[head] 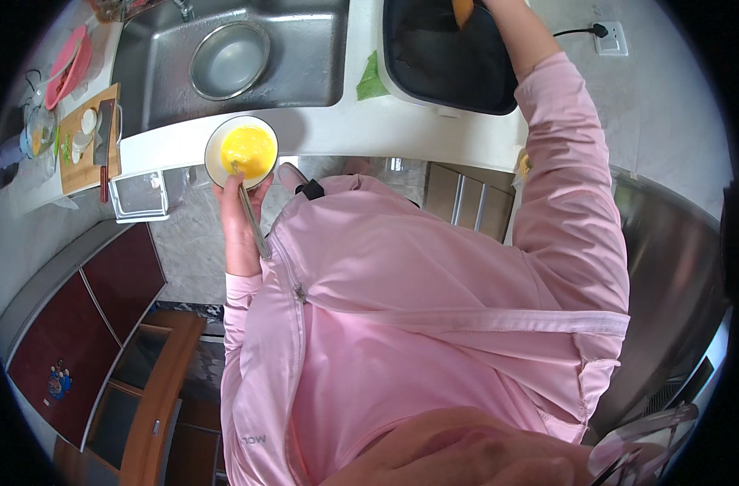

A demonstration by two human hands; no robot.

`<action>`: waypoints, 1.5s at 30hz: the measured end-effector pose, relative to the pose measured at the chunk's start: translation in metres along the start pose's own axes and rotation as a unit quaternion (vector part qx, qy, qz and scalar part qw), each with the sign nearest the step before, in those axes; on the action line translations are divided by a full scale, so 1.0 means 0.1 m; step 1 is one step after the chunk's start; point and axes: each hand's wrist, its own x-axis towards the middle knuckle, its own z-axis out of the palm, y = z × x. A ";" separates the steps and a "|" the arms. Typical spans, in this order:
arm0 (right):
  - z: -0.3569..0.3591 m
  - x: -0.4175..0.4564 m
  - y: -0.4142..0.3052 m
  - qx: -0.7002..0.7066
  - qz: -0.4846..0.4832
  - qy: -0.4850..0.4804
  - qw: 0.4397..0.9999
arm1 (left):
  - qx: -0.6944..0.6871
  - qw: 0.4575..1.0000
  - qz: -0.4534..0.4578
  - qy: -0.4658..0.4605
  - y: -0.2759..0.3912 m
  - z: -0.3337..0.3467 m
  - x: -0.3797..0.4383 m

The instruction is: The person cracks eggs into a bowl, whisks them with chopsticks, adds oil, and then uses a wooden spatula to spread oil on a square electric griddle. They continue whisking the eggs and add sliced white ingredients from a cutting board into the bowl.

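A white bowl (212,146) of beaten yellow egg (249,149) rests in my left hand (234,203) near the counter's front edge. Metal chopsticks or a similar slim utensil (255,225) lean in the bowl under my left thumb, their far ends pointing towards my body. My right arm reaches over the right side of a dark square electric pan (448,67). The right hand is cut off by the picture's top edge, so its fingers do not show. Beside it, the orange-brown end of a wooden utensil (463,12) reaches into the pan; whether I hold it cannot be told.
A steel basin (229,61) sits in the sink (308,61). On the left, a cutting board (71,124) bears a cleaver (104,130) and chopped greens, near a pink basket (71,67). A green cloth or leaf (370,79) touches the pan. A wall socket (612,39) holds a plug.
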 end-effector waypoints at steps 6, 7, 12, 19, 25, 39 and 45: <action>-0.04 -0.90 -0.94 0.033 -0.084 -0.080 0.993 | -0.013 1.000 -0.007 -0.016 0.07 -0.16 0.17; -0.08 -1.11 -1.07 -0.001 -0.044 -0.080 0.996 | -0.015 1.000 -0.010 -0.016 0.10 -0.15 0.22; -0.09 -2.10 -1.03 -0.002 -0.095 -0.092 0.991 | 0.009 0.997 -0.036 -0.071 0.19 -0.05 0.48; -0.47 -3.04 -1.23 0.143 0.121 0.027 0.982 | 0.061 0.990 -0.051 -0.116 0.25 0.26 0.64; -0.66 -3.22 -0.69 0.297 0.229 0.201 0.905 | 0.116 0.982 -0.057 -0.140 0.23 0.53 0.50; -0.05 -1.69 -0.75 -0.060 -0.006 0.155 0.986 | 0.057 0.986 -0.073 -0.138 0.09 0.30 0.53; -0.24 -1.42 -1.17 -0.037 -0.023 0.064 0.997 | 0.032 0.988 -0.080 -0.130 0.04 0.22 0.52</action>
